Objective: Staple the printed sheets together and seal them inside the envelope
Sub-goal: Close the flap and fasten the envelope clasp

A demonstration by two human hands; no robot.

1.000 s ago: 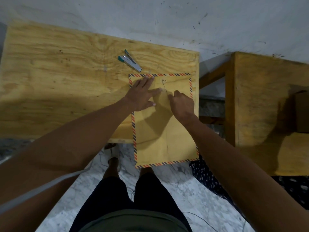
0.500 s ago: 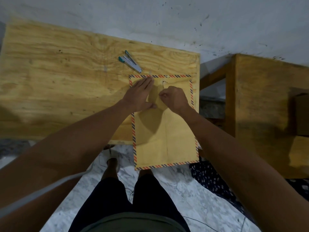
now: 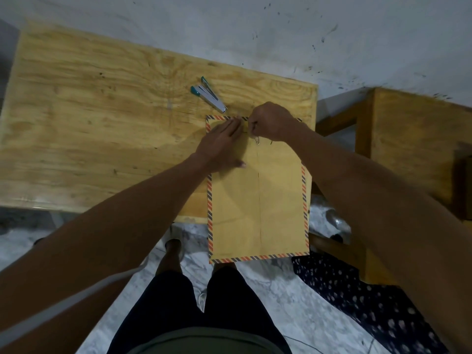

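- Envelope work is at the sealing stage: the brown paper envelope with the red-and-blue striped border (image 3: 258, 195) lies on the pale plywood tabletop (image 3: 102, 129), its near end hanging past the edge.
- Left hand (image 3: 222, 144) lies flat, fingers straight, pressing the envelope's top left part.
- Right hand (image 3: 272, 121) has moved up from the middle of the flap area to the top edge; its fingers are curled and seem to pinch the small metal clasp (image 3: 257, 140), though the grip itself is hidden.
- Printed sheets are not visible, so presumably inside already.
- Teal-and-silver stapler (image 3: 208, 97) sits untouched just beyond the envelope's top left corner, which suggests stapling is done.
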